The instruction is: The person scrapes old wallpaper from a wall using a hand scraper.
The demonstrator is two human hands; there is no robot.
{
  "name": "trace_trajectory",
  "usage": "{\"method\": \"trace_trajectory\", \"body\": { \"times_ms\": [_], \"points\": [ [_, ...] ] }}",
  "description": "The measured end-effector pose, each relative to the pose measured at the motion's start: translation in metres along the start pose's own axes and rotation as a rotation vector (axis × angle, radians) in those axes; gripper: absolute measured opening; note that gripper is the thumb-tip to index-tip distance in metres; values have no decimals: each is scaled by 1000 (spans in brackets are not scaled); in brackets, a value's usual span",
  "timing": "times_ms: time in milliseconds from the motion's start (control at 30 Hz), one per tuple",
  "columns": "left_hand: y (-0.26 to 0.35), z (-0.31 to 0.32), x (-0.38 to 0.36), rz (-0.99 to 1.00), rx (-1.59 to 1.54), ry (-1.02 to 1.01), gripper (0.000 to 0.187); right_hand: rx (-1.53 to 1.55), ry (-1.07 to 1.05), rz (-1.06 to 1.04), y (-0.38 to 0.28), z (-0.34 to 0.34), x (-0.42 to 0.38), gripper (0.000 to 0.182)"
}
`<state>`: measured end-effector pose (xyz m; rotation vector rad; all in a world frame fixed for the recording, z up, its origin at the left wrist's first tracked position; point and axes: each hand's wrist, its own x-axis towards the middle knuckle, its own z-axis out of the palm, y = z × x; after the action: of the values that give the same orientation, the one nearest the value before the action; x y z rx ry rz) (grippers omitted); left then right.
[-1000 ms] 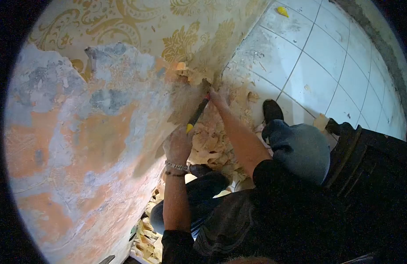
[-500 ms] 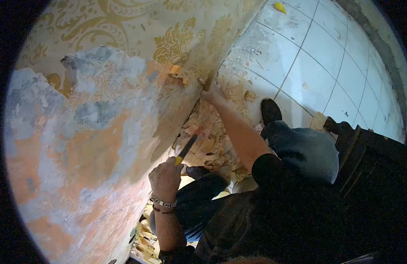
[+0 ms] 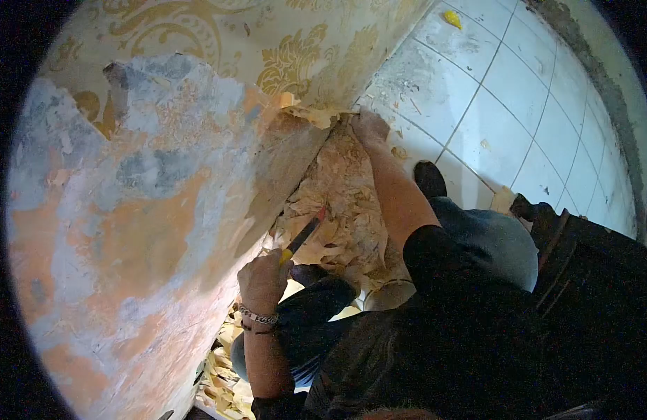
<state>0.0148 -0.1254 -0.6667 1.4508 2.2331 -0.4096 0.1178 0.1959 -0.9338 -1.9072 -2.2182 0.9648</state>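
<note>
My left hand [image 3: 262, 281], with a chain bracelet at the wrist, is wrapped round the yellow-and-black handle of a tool [image 3: 306, 234] whose reddish tip points up and right. Farther up, my right hand [image 3: 369, 127] is closed on the edge of a loose wallpaper strip [image 3: 323, 114] at the foot of the wall. That strip stands away from the patterned wallpaper [image 3: 292, 63]. Below and left of it the wall is bare [image 3: 148, 224], with orange and grey patches.
Torn paper scraps [image 3: 344, 231] lie heaped along the wall base, with more [image 3: 225, 378] at the lower left. White floor tiles [image 3: 505, 112] spread to the right, a yellow object [image 3: 452, 19] on them. A dark object [image 3: 589, 273] stands at the right.
My right hand has moved a little right and up, away from the wall, and the wallpaper strip now stretches out to it. The tool in my left hand has tilted slightly rightward.
</note>
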Motion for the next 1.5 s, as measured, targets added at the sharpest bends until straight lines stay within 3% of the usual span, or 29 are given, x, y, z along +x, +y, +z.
{"method": "trace_trajectory", "body": {
  "times_ms": [233, 333, 433, 467, 667, 867, 1000, 1067, 1200, 1333, 1400, 1467, 1500],
  "points": [
    [5, -8, -5, -5, -28, 50, 26, 155, 125, 142, 16, -39, -11, 39],
    [8, -11, -8, 4, 18, 37, 25, 267, 166, -49, 12, -35, -27, 41],
    [5, -9, -11, 10, -18, 60, 25, 342, 114, -104, -3, -38, -47, 39],
    [5, -9, -12, 17, -14, 71, 25, 453, 186, -237, -5, -35, -59, 36],
    [-6, 2, -14, 41, 43, 127, 25, 845, 254, -248, -18, -60, -104, 28],
    [-9, 7, -20, 66, -2, 229, 31, 892, 130, -243, -14, -85, -96, 28],
    [-10, 4, -19, 109, -70, 319, 30, 750, 93, -313, -16, -98, -116, 33],
    [-8, 1, -23, 111, -94, 340, 30, 323, 0, -410, -18, -95, -131, 37],
    [-9, 2, -17, 80, -25, 306, 26, 178, -24, -459, -33, -89, -142, 36],
    [-12, 2, -11, 82, 63, 211, 26, 198, 21, -495, -36, -100, -149, 34],
    [-17, 8, -2, 90, 63, 226, 26, 126, -145, -556, -42, -106, -164, 31],
    [-20, 15, 0, 92, 64, 218, 27, 308, -292, -655, -59, -113, -196, 29],
    [-20, 13, 2, 87, 61, 186, 27, 210, -305, -795, -70, -108, -210, 28]
  ]
}}
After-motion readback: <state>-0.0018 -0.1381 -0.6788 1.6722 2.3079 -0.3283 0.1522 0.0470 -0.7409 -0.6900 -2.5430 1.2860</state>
